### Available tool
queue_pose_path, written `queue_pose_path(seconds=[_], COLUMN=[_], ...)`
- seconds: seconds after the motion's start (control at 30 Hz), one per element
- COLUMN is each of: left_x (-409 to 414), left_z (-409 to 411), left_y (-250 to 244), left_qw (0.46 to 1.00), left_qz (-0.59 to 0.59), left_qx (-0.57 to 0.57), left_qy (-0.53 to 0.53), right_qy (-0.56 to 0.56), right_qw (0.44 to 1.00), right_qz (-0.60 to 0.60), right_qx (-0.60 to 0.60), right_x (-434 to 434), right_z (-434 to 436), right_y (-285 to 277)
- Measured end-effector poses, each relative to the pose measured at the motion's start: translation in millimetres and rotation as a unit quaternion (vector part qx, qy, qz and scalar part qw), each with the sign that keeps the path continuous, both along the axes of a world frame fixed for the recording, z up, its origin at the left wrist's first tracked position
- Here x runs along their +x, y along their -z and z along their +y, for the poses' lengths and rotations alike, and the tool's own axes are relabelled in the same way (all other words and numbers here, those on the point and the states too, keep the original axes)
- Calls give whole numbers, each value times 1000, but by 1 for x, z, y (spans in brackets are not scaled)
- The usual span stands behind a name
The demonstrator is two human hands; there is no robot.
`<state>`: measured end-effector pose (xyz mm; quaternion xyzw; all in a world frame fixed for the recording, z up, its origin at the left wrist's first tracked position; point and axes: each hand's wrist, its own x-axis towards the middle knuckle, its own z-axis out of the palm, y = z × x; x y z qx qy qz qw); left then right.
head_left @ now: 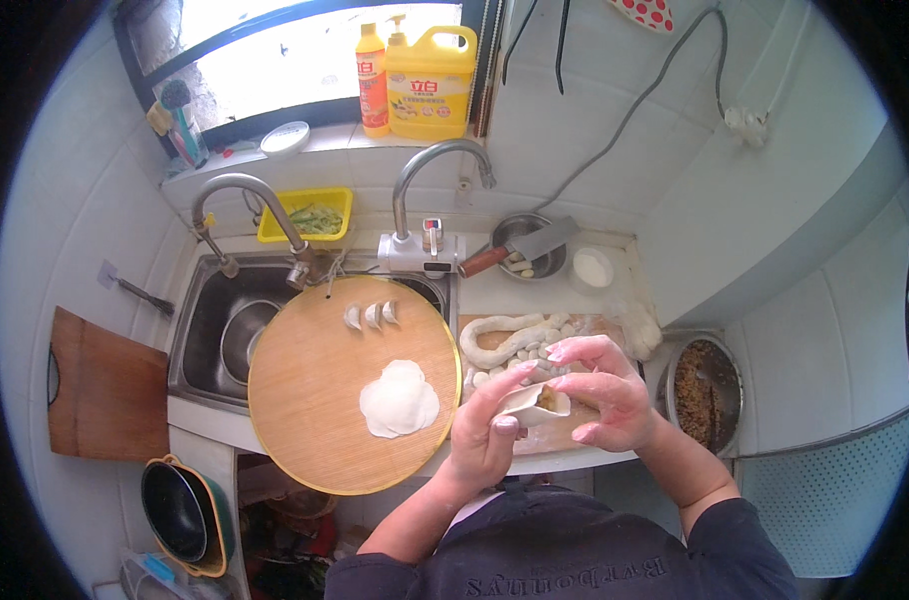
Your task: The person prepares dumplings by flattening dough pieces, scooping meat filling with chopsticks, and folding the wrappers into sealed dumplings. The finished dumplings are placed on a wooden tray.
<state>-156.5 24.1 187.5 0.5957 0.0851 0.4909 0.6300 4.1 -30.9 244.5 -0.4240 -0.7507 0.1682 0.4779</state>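
My left hand [488, 431] holds a half-folded dumpling [533, 405], its thin white wrapper partly closed over brownish filling. At the dumpling's right side is my right hand [608, 394], fingers spread and floury; whether a fingertip touches the wrapper I cannot tell. Three folded dumplings [372, 316] stand in a row on a round bamboo tray [304, 390], with a stack of flat dough wrappers [400, 399] nearer me. Behind my hands, a bent rope of dough [499, 341] and many small dough pieces [533, 352] lie on a floured board [544, 442].
A steel bowl of filling [698, 390] stands at the right. Behind the board, a cleaver [541, 241] rests across a metal bowl [526, 225] beside a tub of white powder [591, 270]. The tray overlaps the steel sink [222, 307]; two faucets rise behind.
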Motion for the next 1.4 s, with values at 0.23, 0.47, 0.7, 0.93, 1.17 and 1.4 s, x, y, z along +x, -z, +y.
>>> queue_pose_path(seconds=[0.23,0.47,0.7,0.93,1.17,1.4], left_x=[-2,-2,-3,0,-1,1], left_z=[-1,-1,5,4,3,1], left_y=[9,11,15,13,15,10], left_qw=[998,999,998,999,1000,999], left_qz=[-29,4,48,17,7,-6], left_qx=[-59,-41,33,-23,-29,-28], left_qy=[14,-10,-24,24,0,18], right_qy=[24,-8,-17,15,-2,-33], right_qw=[995,1000,978,984,1000,998], right_qz=[-90,12,111,99,6,-56], right_qx=[45,-12,-174,-145,-21,9], right_x=[-6,-3,-2,-7,-6,4], right_z=[2,7,20,20,9,8], right_y=[-5,-4,-15,-14,-13,-7])
